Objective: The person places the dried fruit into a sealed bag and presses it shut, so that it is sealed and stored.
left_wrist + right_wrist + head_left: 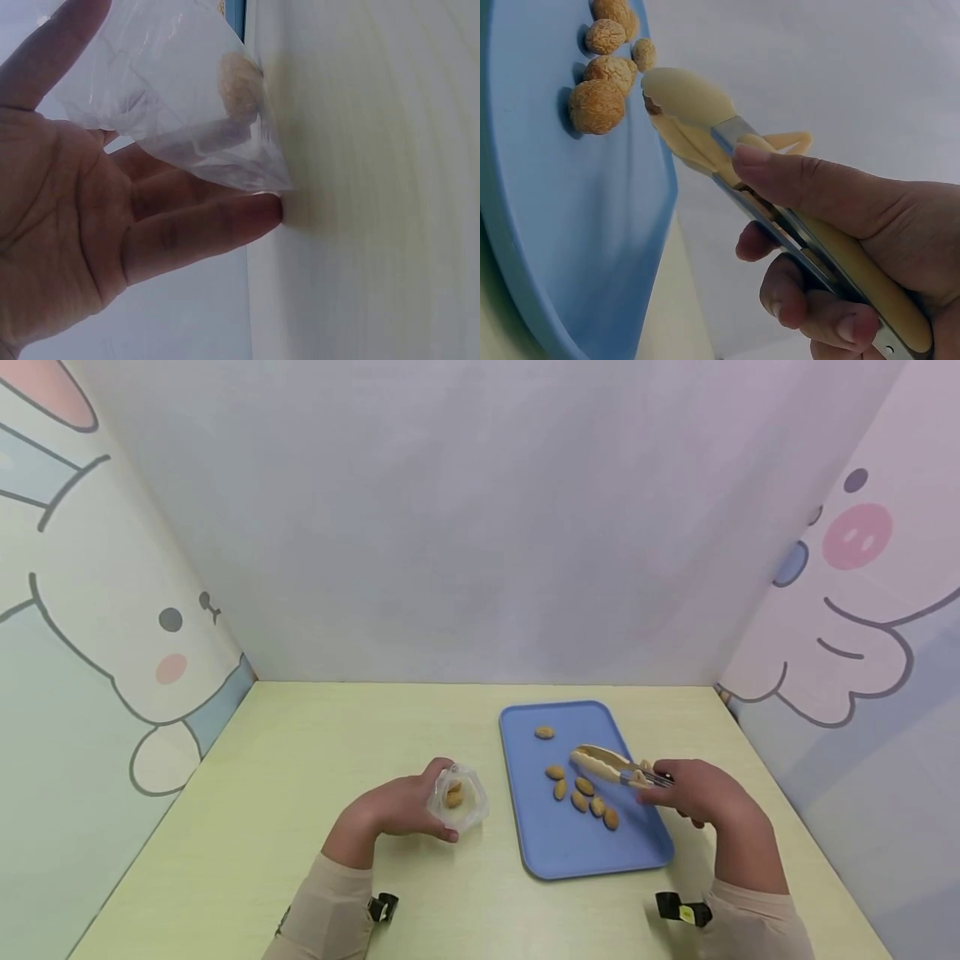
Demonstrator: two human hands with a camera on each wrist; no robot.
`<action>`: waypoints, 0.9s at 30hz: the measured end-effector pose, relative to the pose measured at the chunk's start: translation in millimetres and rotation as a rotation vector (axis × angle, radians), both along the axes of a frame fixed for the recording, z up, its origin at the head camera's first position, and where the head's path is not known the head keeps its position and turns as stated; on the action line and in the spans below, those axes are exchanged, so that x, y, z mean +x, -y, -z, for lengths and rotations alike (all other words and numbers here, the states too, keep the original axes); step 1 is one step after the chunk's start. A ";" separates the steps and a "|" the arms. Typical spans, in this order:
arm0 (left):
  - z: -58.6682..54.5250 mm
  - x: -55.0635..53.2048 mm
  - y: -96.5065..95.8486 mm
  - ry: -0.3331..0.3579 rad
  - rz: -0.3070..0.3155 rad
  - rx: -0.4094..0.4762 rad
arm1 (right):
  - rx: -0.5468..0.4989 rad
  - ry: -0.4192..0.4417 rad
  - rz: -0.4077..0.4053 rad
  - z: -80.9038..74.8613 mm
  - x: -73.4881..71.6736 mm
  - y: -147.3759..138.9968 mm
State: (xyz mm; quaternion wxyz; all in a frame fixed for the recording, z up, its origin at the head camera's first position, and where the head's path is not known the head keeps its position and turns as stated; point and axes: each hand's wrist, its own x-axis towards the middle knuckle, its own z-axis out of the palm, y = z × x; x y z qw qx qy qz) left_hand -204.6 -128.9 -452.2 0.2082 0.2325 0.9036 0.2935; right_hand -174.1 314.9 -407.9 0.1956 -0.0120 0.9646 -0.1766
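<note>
Left hand (401, 804) grips clear container (471, 820); right hand (705, 789) grips tongs (600, 766) over blue tray (573, 852)

A close-set tabletop booth with cartoon walls, as I see it down the feed.
A pale yellow-green, wood-grained table (225, 860) runs up to a plain greyish backdrop (480, 527) with faint soft shading, and I see a wall closing in on either side. The left wall (60, 735) carries a big rabbit-like figure (135, 635), the right wall (900, 760) a pig-like one (900, 577) with a pink snout, all in nursery pastels. I read it as a recording nook; whether a home, school or studio lies beyond, I cannot tell.
</note>
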 end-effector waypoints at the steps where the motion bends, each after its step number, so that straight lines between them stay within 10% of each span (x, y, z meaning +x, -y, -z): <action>1: 0.0 0.2 0.2 0.000 0.000 0.000 | 0.000 -0.007 0.001 -0.6 0.0 0.0; 27: -1.4 2.2 -0.4 0.002 -0.001 0.012 | -0.031 -0.281 -0.053 -8.5 -0.8 5.0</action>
